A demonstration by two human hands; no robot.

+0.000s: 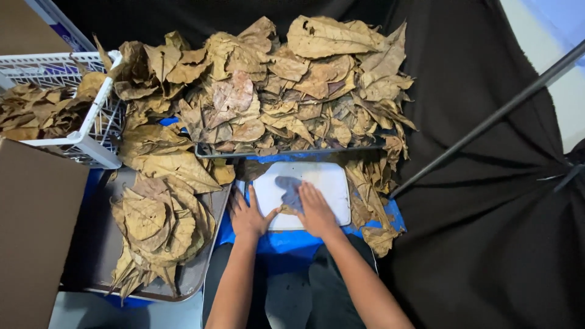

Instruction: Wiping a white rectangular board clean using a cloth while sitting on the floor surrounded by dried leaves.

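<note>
A white plastic lattice basket (97, 131) and a grey metal tray (91, 256) hold dry brown leaves (155, 222); left hand (247, 216) and right hand (315, 210) press flat, fingers spread, on the white rectangular board (323, 183)

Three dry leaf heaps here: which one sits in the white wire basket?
The small leaf heap at far left, inside the white wire basket; the others lie on trays.

A white rectangular board (317, 183) with rounded corners lies flat on blue cloth, a greyish smear across its middle
</note>
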